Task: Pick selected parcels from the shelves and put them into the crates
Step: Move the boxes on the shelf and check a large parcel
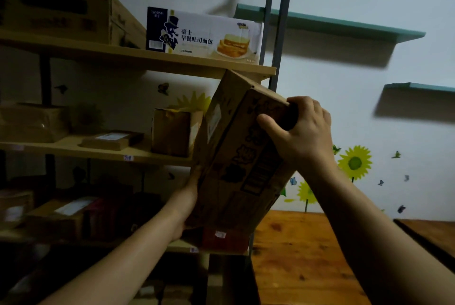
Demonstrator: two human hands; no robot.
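1. The cardboard parcel (pixel 236 157) is held in the air in front of the shelf unit's right end, tilted with its top leaning toward 11 o'clock. It has dark print on its facing side and a pale label on its left face.
2. The right hand (pixel 302 130) grips the parcel's upper right corner at 2 o'clock, with the thumb on the printed face and the fingers curled over the top edge.
3. The left hand (pixel 189 196) supports the lower left side at 8 o'clock. As far as the dim picture shows, its palm and fingers lie flat against the cardboard.
4. At 12 o'clock the parcel's top corner sits just under the front edge of the top shelf board (pixel 147 58); touching or not, I cannot tell.
5. At 9 o'clock a small brown box (pixel 172 132) stands on the middle shelf (pixel 98 152), just beside the parcel's left face.
6. At 6 o'clock a red parcel (pixel 226 238) lies on the lower shelf, right below the held parcel.
7. Farther toward 9 o'clock a flat labelled parcel (pixel 113 139) lies on the middle shelf.
8. On the top board stand a printed bread carton (pixel 204 32) at 12 o'clock and a large brown carton (pixel 61 14) at 10 o'clock.
9. The unit's grey metal upright (pixel 278 34) rises at 1 o'clock, behind the parcel's top.
10. At 3 o'clock, sunflower stickers (pixel 354 162) mark the wall. Two teal wall shelves (pixel 332 24) hang at 2 o'clock, and a wooden tabletop (pixel 307 255) lies at 5 o'clock.
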